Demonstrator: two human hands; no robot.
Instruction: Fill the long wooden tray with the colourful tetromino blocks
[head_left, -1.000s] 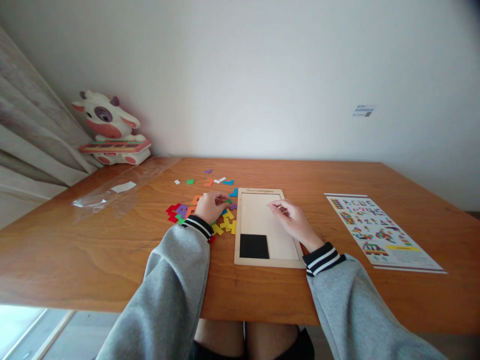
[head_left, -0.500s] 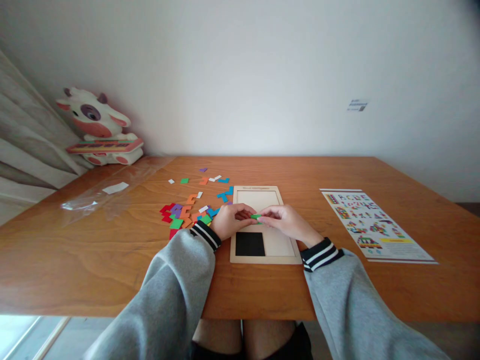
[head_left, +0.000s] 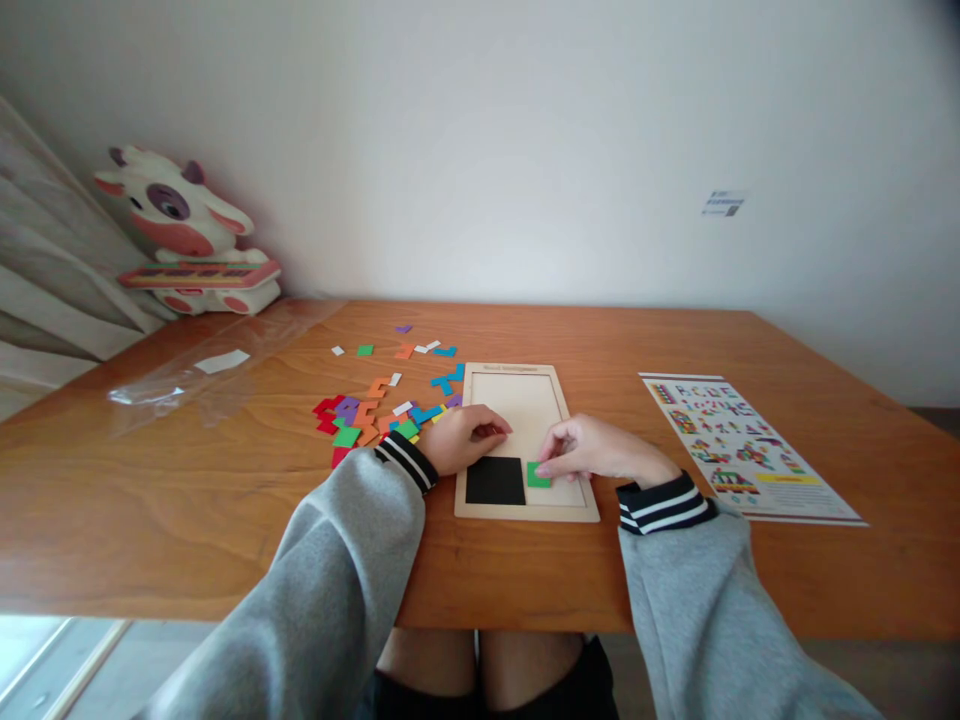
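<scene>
My right hand (head_left: 581, 450) pinches a green square puzzle piece (head_left: 535, 476) between thumb and fingers, over the lower right of the wooden puzzle board (head_left: 517, 395). The piece is beside a black rectangle (head_left: 495, 481) in the board's lower left corner; whether it lies flat on the board is hard to tell. My left hand (head_left: 466, 438) rests across the board's left edge, loosely curled and open, with nothing visible in it. Several coloured pieces, among them an orange piece (head_left: 367, 412) and a green piece (head_left: 346, 437), lie left of the board, some partly hidden by my left wrist.
A printed pattern sheet (head_left: 742, 445) lies on the wooden table (head_left: 247, 520) to the right. Clear plastic wrapping (head_left: 176, 375) lies at the left, in front of a cow-shaped toy keyboard (head_left: 196, 275). More small pieces, including a blue one (head_left: 445, 351), lie farther back.
My right hand has carried the green piece down and right, from between both hands to beside the black rectangle. My left hand has let go of it and stays near the same spot.
</scene>
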